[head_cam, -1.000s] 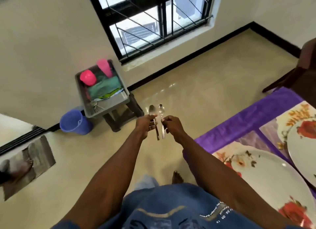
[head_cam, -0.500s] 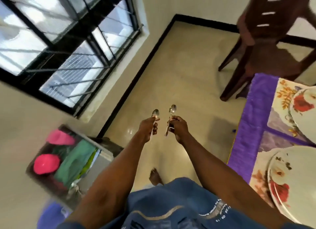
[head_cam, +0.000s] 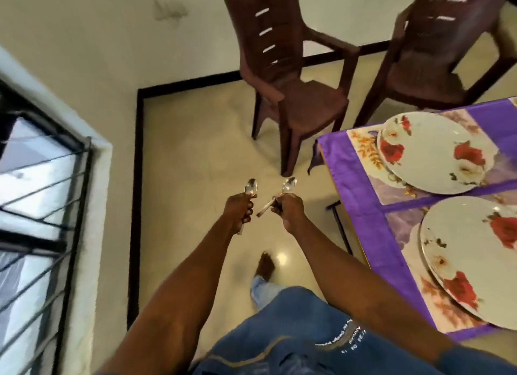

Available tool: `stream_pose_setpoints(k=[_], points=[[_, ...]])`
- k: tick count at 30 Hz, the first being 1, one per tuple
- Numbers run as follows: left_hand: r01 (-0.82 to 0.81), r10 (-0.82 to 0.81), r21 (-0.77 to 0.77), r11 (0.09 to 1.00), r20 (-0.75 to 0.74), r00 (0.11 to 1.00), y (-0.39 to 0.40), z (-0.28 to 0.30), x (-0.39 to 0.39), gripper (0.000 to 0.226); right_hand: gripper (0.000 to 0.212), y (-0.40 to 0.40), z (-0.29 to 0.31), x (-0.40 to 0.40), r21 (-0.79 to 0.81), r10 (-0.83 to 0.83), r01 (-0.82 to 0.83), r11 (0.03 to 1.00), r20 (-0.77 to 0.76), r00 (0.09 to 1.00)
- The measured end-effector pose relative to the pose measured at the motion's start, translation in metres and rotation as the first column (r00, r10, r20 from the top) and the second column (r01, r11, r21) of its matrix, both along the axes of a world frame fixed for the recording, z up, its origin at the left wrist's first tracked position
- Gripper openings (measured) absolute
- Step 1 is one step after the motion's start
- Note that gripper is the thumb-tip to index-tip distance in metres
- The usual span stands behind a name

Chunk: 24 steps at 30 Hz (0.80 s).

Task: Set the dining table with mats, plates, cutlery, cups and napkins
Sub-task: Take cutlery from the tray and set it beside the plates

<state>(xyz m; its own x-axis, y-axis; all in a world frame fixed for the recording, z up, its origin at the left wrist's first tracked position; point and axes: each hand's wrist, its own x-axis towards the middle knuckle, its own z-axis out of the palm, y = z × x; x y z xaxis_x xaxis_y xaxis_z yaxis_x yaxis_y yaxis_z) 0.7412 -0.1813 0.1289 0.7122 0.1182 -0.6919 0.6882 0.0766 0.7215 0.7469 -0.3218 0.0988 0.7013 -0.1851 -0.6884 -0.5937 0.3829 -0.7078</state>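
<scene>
Two shiny metal spoons, slim-handled with oval bowls, are in the air over the glossy cream floor tiles, to the left of the surface. The left hand is curled tight around the handle of the left spoon, bowl pointing up and away. The right hand pinches the right spoon near its neck, with the handle end slanting down toward the left hand. The two hands sit close together but do not touch, both arms stretched forward from a blue printed shirt.

The surface is draped in smooth purple cloth with two floral mats on it, each under a plate. The far plate and the near plate are round, glazed white, with red roses.

Two dark brown moulded plastic chairs with slotted backs stand beyond: the left chair and the right chair. A black-barred window fills the left wall.
</scene>
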Motion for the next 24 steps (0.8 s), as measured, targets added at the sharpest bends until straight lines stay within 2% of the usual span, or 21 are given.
stream_pose_setpoints(k=[3, 7, 12, 15, 18, 24], points=[[0.075, -0.075, 0.017, 0.997, -0.029, 0.997, -0.002, 0.002, 0.062, 0.012, 0.017, -0.007, -0.002, 0.051, -0.031, -0.075, 0.074, 0.997, -0.02, 0.997], [0.186, -0.187, 0.032, 0.982, 0.004, 0.982, -0.018, 0.006, 0.143, 0.013, 0.021, -0.023, 0.003, 0.11, -0.064, -0.207, 0.205, 0.977, -0.021, 0.978], [0.41, -0.412, 0.05, 0.911, 0.052, 0.91, -0.067, 0.007, 0.232, 0.016, 0.026, -0.057, 0.017, 0.165, -0.093, -0.387, 0.385, 0.918, -0.002, 0.922], [0.559, -0.56, 0.026, 0.829, 0.018, 0.828, -0.11, -0.006, 0.281, 0.02, 0.022, -0.084, 0.018, 0.194, -0.105, -0.56, 0.555, 0.825, -0.024, 0.828], [0.692, -0.691, 0.017, 0.722, -0.026, 0.722, -0.155, -0.012, 0.332, 0.027, 0.024, -0.112, 0.019, 0.221, -0.107, -0.737, 0.732, 0.673, -0.015, 0.676], [0.902, -0.903, 0.082, 0.424, -0.041, 0.429, -0.206, 0.0, 0.4, 0.025, 0.019, -0.13, 0.021, 0.253, -0.169, -0.89, 0.874, 0.456, -0.058, 0.453]])
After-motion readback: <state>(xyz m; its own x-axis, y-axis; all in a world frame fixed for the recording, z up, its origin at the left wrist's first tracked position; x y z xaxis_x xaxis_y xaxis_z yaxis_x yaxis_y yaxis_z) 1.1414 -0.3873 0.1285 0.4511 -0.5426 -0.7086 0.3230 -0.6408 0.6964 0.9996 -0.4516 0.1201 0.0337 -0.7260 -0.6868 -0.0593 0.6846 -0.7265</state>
